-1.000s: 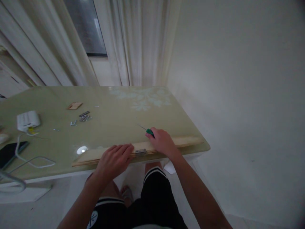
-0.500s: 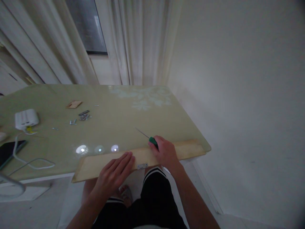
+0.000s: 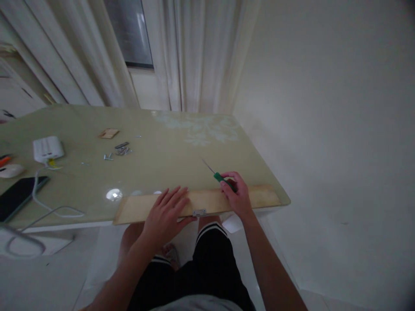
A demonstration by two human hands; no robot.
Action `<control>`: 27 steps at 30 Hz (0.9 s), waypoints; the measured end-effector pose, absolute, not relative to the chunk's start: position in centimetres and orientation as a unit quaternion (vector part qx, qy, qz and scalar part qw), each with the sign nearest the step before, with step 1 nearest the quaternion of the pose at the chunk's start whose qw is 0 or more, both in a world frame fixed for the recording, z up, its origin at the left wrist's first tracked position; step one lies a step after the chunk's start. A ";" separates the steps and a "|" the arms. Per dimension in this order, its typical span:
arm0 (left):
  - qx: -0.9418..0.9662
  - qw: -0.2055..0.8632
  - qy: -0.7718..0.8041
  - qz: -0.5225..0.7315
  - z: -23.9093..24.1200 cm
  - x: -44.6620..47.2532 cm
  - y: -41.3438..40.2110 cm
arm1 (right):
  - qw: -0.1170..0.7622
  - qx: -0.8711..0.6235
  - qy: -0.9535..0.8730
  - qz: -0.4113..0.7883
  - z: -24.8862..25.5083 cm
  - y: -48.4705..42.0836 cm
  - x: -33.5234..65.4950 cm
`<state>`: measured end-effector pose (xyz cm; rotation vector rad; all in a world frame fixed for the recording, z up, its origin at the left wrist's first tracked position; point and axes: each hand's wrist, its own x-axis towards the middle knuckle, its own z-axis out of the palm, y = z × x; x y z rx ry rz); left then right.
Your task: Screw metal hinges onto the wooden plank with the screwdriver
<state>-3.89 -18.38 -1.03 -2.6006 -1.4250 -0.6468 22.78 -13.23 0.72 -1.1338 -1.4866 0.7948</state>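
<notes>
Head view, single moment, items as seen. Wooden board (image 3: 139, 209): long, pale, lying flat along the near edge of the bench (image 3: 162, 160), its near side slightly overhanging. Hinge (image 3: 199, 212): small, metal, fixed at the board's near edge about midway along. Left grip (image 3: 167, 214): released, palm down and fingers spread, pressing flat on the board just left of the hinge. Right grip (image 3: 238, 196): clenched around the screwdriver (image 3: 221, 177), resting on the board right of the hinge. The screwdriver has a green handle and a thin metal shaft that points away and to the left, above the bench top. Loose screws and small metal parts (image 3: 118, 149): scattered on the far left of the bench, well apart from the board. Small wooden piece (image 3: 109, 133): just beyond the screws. White box (image 3: 48, 148): on the far left, with a white cable (image 3: 55, 210) trailing near it toward the bench edge. Dark phone (image 3: 19, 196): flat at the left edge, beside the cable. Pale curtains (image 3: 194, 56): hanging behind the bench, around a dark window (image 3: 129, 30). Black shorts (image 3: 207, 259) with white stripes: below the bench edge.
</notes>
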 end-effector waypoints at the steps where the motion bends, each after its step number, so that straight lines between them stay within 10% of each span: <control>1: -0.855 0.038 -0.473 -0.210 -1.0 -4.0 -18.4 | 0.563 -0.462 -0.600 0.329 0.9 -13.5 23.0; 8: -0.861 -0.031 -0.456 -0.225 -0.8 -4.8 -18.1 | 0.771 -0.420 -0.460 0.131 6.3 -17.0 22.0; 27: -0.855 -0.017 -0.466 -0.229 -0.9 -4.4 -18.1 | 0.547 -0.372 -0.750 -0.010 7.2 -15.3 18.0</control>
